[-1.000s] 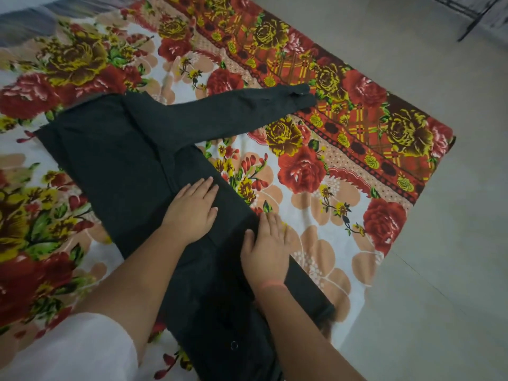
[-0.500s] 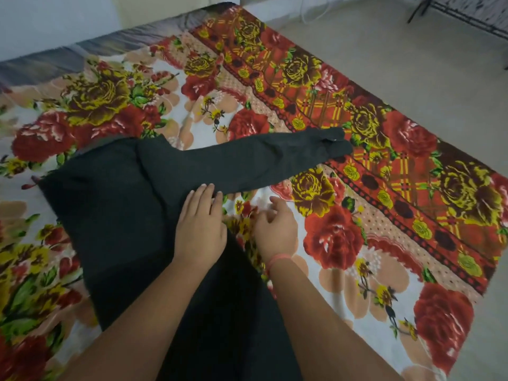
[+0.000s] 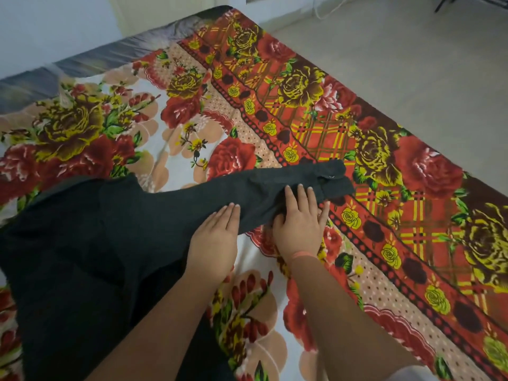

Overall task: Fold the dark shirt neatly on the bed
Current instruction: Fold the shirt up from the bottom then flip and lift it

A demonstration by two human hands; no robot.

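Observation:
The dark shirt (image 3: 90, 251) lies spread on the floral bed cover (image 3: 302, 111), its body at the left and one long sleeve (image 3: 275, 182) stretched out to the right, ending in a cuff with a small snap. My left hand (image 3: 213, 243) lies flat on the sleeve's lower edge, fingers straight. My right hand (image 3: 298, 218) rests palm down on the sleeve near the cuff, fingers straight and spread, with a pink band on its wrist.
The bed's right edge runs diagonally from top middle to lower right, with bare beige floor (image 3: 412, 64) beyond it. A pale wall (image 3: 55, 26) stands behind the bed. A dark metal frame leg (image 3: 445, 2) shows at the top right.
Both hands have slid from the shirt's body out along the sleeve toward the cuff. The view has tilted up and right.

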